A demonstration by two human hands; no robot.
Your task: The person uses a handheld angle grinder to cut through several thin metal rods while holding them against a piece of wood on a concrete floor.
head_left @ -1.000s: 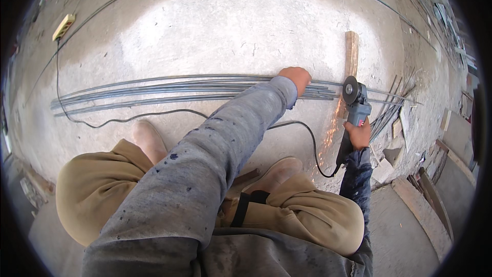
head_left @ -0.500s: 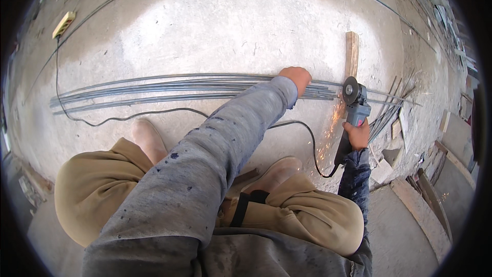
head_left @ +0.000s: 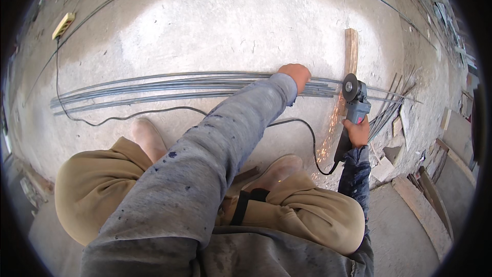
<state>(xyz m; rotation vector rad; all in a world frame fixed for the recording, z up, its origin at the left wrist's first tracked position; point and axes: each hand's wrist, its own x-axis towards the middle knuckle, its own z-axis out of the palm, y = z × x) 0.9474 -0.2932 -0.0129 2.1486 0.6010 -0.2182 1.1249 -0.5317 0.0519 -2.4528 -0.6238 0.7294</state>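
My left hand (head_left: 296, 75) is closed round a thin steel rod at the far side of the bundle of steel rods (head_left: 169, 84) lying across the floor. My right hand (head_left: 357, 131) grips the body of an angle grinder (head_left: 357, 103). The grinder's cutting disc (head_left: 350, 87) meets a rod to the right of my left hand, and orange sparks (head_left: 333, 126) stream down from it toward my right shoe. Beyond the disc lies a short wooden block (head_left: 351, 48), partly hidden by the disc. My left fingertips are out of sight behind the hand.
A black power cord (head_left: 302, 120) curves from the grinder across the floor to a yellow socket strip (head_left: 63, 25) at far left. Cut rods (head_left: 392, 103) lie heaped at right, with boards (head_left: 421, 218) and rubble nearby. My shoes (head_left: 279, 172) are close behind the bundle.
The grinder has shifted very slightly up and toward the far side, still throwing sparks. My left hand has stayed nearly in place on the rod.
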